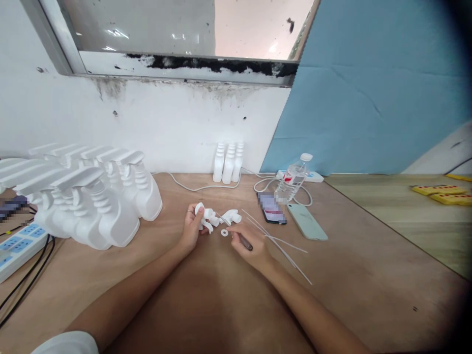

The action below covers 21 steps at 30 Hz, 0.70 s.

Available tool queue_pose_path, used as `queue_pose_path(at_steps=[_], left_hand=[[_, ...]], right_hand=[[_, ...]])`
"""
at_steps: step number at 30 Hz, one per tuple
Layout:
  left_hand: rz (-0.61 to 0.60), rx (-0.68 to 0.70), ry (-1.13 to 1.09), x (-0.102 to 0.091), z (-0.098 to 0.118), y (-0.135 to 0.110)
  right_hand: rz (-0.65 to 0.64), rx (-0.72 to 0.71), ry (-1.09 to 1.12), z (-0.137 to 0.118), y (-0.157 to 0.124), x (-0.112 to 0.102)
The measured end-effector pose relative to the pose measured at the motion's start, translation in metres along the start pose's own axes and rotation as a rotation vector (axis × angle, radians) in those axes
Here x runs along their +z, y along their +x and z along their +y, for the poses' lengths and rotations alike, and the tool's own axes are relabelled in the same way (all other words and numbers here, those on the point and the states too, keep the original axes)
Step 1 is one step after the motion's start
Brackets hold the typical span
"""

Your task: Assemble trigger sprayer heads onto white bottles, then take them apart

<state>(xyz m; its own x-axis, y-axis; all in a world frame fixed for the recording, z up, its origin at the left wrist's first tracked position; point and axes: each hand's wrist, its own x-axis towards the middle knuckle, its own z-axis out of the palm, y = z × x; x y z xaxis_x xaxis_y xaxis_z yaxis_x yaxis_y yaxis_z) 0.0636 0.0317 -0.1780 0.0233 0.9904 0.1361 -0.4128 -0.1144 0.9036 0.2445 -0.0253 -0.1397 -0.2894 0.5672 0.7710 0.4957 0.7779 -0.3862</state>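
Brown Table (206, 300) Before You

White bottles (92, 223) crowd its left side. Your left hand (191, 228) and right hand (252, 246) sit near the middle. The left pinches a white sprayer head (209, 215); a second head (232, 216) lies just beside it. The right grips a brown-handled tool (245, 242), its shaft toward the held head. A white ring (224, 233) lies between your hands.

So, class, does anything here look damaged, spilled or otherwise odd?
Yes: the window's lower frame carries ragged black patches against white, and the wall below has dark stains, so both look worn or dirty. Nothing looks spilled near the left hand or right hand.
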Motion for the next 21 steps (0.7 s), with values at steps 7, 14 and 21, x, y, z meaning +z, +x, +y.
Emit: queue_pose_path(at_steps=[7,14,21], left_hand=[[-0.111,0.347,0.578,-0.006,0.013,-0.011],[-0.258,0.41,0.703,-0.005,0.019,-0.017],[-0.205,0.438,0.81,-0.022,0.026,0.002]], right_hand=[[0.088,0.069,-0.096,0.007,-0.003,-0.004],[0.104,0.18,-0.154,0.017,-0.004,-0.005],[0.06,0.174,-0.184,0.019,-0.005,-0.004]])
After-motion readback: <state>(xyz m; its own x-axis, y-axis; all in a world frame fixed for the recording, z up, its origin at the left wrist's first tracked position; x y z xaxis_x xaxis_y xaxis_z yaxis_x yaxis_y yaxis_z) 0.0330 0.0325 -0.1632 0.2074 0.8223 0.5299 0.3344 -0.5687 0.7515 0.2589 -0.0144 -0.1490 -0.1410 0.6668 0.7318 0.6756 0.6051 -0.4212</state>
